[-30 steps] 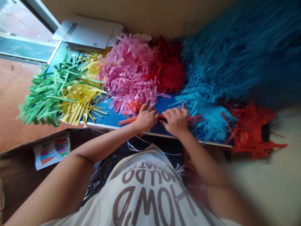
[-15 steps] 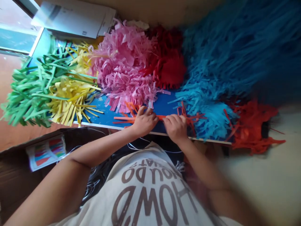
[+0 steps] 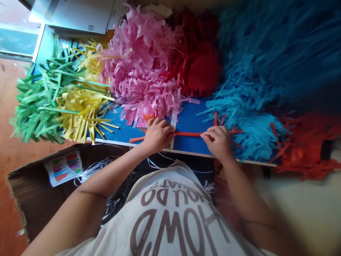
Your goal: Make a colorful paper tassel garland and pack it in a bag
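Observation:
A twisted length of orange tissue paper (image 3: 188, 134) stretches straight between my two hands above the blue tabletop (image 3: 190, 115). My left hand (image 3: 158, 135) is closed around its left part, and loose orange strips stick out beyond the fingers. At its right part, my right hand (image 3: 217, 140) pinches the twist, with more orange fringe spreading out past the knuckles. Just behind my left hand lies a heap of pink tissue fringe (image 3: 149, 78). Light blue tissue fringe (image 3: 250, 106) lies close to the right hand.
Green fringe (image 3: 39, 106) and yellow fringe (image 3: 80, 110) lie at the left, red fringe (image 3: 202, 67) behind. Orange-red fringe (image 3: 309, 145) hangs over the table's right end. White papers (image 3: 77, 14) lie at the back left. Below the edge stands a cardboard box (image 3: 34, 199) near white string (image 3: 98, 167).
My hands have moved apart, the right one going rightward, so a longer stretch of the orange twist shows between them. The view has shifted slightly.

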Demonstrator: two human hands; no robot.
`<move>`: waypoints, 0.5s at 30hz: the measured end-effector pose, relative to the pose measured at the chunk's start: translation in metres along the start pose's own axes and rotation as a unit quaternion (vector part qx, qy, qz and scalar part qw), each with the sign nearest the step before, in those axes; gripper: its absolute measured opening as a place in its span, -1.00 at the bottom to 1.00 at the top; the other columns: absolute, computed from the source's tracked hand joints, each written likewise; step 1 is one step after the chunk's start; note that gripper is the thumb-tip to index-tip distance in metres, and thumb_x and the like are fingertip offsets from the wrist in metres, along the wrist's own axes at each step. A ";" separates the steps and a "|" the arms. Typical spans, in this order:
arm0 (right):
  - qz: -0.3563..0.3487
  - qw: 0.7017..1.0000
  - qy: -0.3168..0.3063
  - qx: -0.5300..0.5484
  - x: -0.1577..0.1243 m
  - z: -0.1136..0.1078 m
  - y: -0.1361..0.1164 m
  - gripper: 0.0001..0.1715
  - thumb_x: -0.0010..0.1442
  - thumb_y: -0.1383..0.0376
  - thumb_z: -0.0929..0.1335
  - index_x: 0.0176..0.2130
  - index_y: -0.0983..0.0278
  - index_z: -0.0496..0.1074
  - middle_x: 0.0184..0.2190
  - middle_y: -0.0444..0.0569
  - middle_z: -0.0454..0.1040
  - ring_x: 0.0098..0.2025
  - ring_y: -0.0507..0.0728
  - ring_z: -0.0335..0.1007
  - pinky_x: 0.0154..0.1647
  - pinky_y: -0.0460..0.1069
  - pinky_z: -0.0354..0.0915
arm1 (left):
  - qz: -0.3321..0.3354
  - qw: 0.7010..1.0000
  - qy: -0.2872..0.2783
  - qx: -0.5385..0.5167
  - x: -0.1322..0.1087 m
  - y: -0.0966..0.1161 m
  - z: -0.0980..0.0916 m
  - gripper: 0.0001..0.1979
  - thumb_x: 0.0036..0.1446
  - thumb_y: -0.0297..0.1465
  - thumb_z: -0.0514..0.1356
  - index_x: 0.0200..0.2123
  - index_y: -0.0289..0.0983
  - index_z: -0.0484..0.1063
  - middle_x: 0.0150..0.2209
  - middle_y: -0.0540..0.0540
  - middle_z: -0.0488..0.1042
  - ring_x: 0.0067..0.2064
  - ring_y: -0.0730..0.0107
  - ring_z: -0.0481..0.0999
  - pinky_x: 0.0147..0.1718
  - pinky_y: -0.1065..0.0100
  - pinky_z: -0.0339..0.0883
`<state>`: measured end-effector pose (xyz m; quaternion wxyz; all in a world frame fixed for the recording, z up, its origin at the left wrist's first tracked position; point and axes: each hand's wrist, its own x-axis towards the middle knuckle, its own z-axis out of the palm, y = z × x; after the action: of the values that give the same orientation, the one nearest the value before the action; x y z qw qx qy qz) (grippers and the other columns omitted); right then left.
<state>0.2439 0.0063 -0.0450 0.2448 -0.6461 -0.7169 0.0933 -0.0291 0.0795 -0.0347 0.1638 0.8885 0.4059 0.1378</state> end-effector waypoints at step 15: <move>0.061 0.995 -0.051 -0.068 0.011 -0.005 -0.010 -0.81 0.17 0.23 0.45 -0.44 0.21 0.43 -0.34 -0.05 0.52 -0.16 0.24 0.31 -0.20 0.09 0.04 | -0.046 0.997 -0.024 0.049 0.010 -0.001 0.001 -0.72 0.24 -0.20 0.19 -0.39 -0.25 0.56 -0.29 -0.18 0.49 -0.14 0.05 0.37 -0.11 0.00 0.21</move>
<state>0.2368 0.0149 -0.0337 0.1573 -0.6981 -0.6924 0.0921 -0.0231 0.0872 -0.0344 0.1358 0.8789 0.4488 0.0881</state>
